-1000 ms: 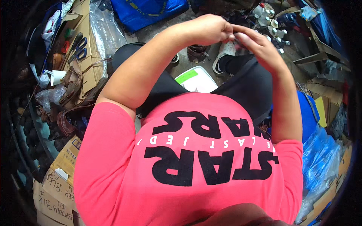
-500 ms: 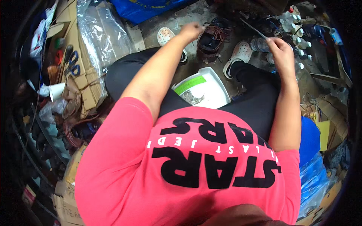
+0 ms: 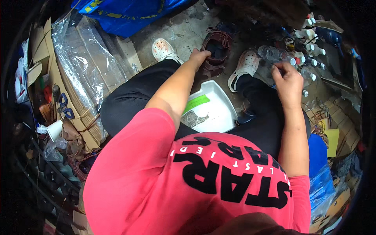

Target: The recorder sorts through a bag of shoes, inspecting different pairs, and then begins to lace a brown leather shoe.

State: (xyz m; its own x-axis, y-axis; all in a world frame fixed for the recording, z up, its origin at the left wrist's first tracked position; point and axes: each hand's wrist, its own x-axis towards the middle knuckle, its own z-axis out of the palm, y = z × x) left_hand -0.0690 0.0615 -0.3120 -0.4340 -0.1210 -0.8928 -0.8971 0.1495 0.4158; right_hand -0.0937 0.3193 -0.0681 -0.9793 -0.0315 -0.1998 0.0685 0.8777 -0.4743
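My left hand (image 3: 199, 58) is closed in a pinch, just left of a coil of reddish-brown cord (image 3: 209, 67) on the floor between my feet. A thin dark wire-like piece (image 3: 190, 49) shows beside its fingers; whether they grip it is unclear. On the right, my right hand (image 3: 289, 84) hovers above the floor with fingers curled inward, and what it holds, if anything, is hidden. Between my legs rests a white plastic tray (image 3: 229, 106) with a green strip and small greyish bits inside.
Several clear bottles (image 3: 270, 53) with caps lie and stand at the right. Cardboard (image 3: 88, 135) under clear plastic film is at the left, with blue-handled scissors (image 3: 64, 102) and a white cup (image 3: 55, 130) beside it. A blue bag (image 3: 121, 19) lies far ahead.
My view has shifted slightly. The left hand has come down toward the near left side of the coil. My right hand has curled and turned inward; the thin strip it held no longer shows.
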